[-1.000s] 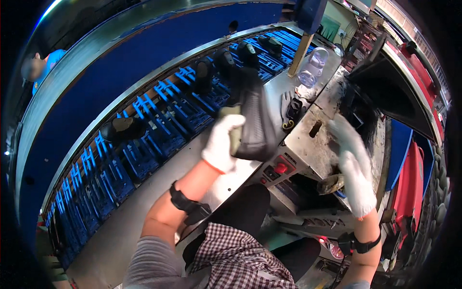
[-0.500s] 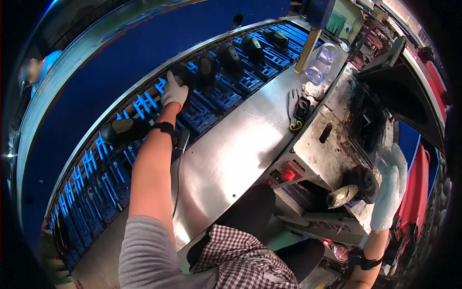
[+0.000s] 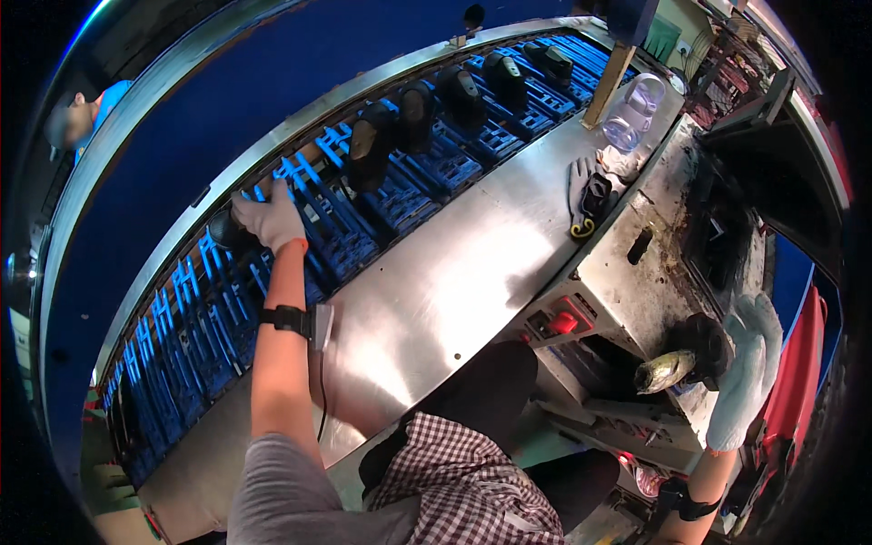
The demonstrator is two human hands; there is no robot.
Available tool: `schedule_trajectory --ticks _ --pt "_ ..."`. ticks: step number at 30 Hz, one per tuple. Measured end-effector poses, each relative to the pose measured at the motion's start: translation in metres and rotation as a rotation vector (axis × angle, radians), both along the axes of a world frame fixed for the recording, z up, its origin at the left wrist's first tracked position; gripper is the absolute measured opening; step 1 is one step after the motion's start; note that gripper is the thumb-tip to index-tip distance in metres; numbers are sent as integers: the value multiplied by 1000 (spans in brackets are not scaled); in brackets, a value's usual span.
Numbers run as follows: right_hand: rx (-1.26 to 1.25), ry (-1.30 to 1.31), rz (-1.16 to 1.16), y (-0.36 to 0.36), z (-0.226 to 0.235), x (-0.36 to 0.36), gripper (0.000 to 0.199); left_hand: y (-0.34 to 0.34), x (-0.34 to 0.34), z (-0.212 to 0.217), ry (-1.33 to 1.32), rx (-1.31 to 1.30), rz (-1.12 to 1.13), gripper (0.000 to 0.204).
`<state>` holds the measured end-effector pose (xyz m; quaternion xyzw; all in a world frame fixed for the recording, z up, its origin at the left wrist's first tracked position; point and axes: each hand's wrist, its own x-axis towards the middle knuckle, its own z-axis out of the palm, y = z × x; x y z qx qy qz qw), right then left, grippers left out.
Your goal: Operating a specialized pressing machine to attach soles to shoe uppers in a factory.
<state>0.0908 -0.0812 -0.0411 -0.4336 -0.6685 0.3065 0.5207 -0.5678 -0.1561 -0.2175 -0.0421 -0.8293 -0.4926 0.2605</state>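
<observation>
The dark shoe upper (image 3: 225, 232) sits at the far left of the blue conveyor rack (image 3: 227, 309), near the rack's far rail, and the left hand (image 3: 269, 218), in a white glove, lies spread over it with the fingers curled down onto its top; whether they actually pinch it I cannot tell from here. From where I stand it looks like the placing step, the piece being settled into a holder on the rack. A black wrist strap (image 3: 289, 320) with a small device hangs off that forearm. Further along the rack toward its right end stand more dark uppers (image 3: 372, 145), each in its own holder, well apart from the hand. Between rack and machine runs the bare steel counter (image 3: 454, 272), with a pair of gloves (image 3: 589, 195) and a clear plastic bottle (image 3: 636, 109) near its far right corner. At the right, the grimy machine top (image 3: 654, 263) carries a red switch (image 3: 561, 322) on its near face, and the right hand (image 3: 749, 363), also gloved, rests closed around a dark knob (image 3: 704, 341) beside a brassy nozzle (image 3: 668, 371). Next, I judge, the left hand needs to let go cleanly and come back across the counter without knocking the neighbouring holders.
</observation>
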Motion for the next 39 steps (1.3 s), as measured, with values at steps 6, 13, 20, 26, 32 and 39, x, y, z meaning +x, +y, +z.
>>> schedule_trajectory --ticks 6,13,20,26,32,39 --pt "21 15 13 -7 -3 2 52 -12 -47 -4 -798 422 176 115" --pt "11 69 2 -13 1 4 52 -18 -61 -6 -808 435 182 115" --pt "-13 -24 15 -22 18 10 40 -72 47 25 -1108 1064 -835 42" --pt "-167 -167 404 -10 38 -59 47 -62 174 80 -1220 1087 -1312 69" --pt "-464 2 522 -4 48 -86 66 15 333 155 -1626 1074 -1937 76" --pt "-488 601 542 22 60 -47 58 88 419 186 -1212 605 -2197 53"
